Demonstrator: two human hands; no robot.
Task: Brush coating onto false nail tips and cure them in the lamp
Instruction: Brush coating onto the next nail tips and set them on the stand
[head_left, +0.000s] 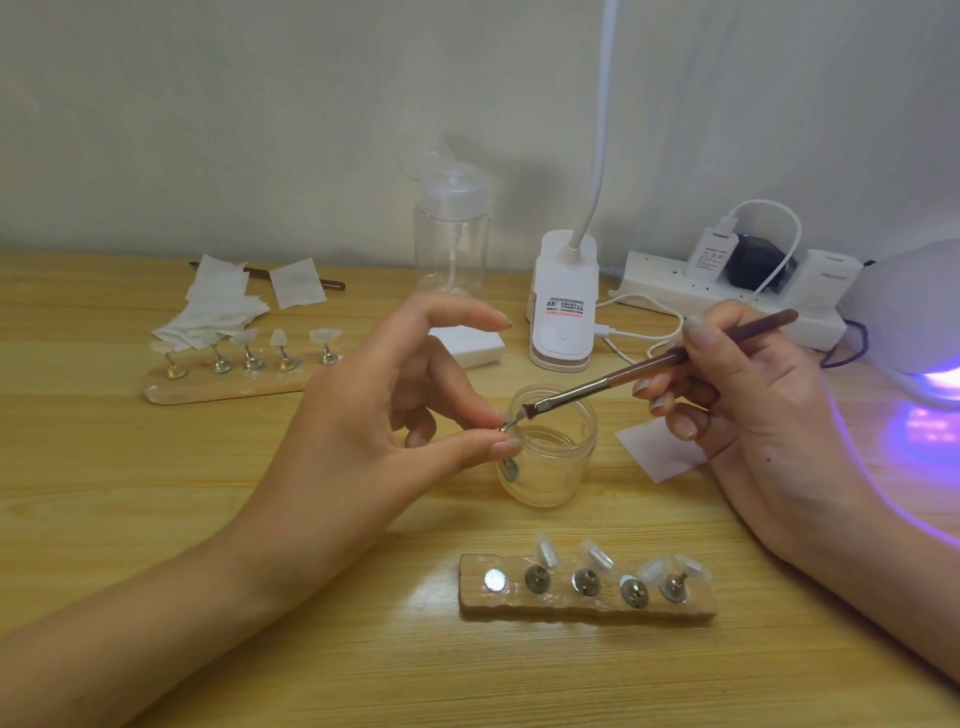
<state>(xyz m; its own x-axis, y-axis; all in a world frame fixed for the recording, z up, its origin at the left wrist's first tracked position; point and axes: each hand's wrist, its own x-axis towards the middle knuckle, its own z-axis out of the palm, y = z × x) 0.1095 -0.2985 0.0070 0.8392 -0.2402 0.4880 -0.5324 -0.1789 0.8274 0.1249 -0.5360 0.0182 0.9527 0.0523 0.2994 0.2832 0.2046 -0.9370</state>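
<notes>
On the table (156, 519) the biggest hazard was probably the curing lamp (904, 312) at the right edge. It glowed violet, and light spilling across the wood might start to harden wet coating before it was smoothed. The left hand (374, 415), raised above the middle of the table, pinched a small metal stand between thumb and one finger, the other fingers loosely spread. So light a pinch could let the stand twist or drop. The right hand (753, 395) gripped the brush handle like a pen. The open jar (550, 467) stood directly under the work, touching neither hand as far as could be told, and a nudge from either could tip it or let the piece fall in. The wooden holder (571, 610) near the front edge had one bare magnet at its left end, seemingly waiting for this piece. The brush (623, 376) slanted down leftwards, and too heavy a load might flood the edges. The nail tip (506, 425), barely visible, sat at the left fingertips, just over the jar's near-left rim, with the bristles touching it
</notes>
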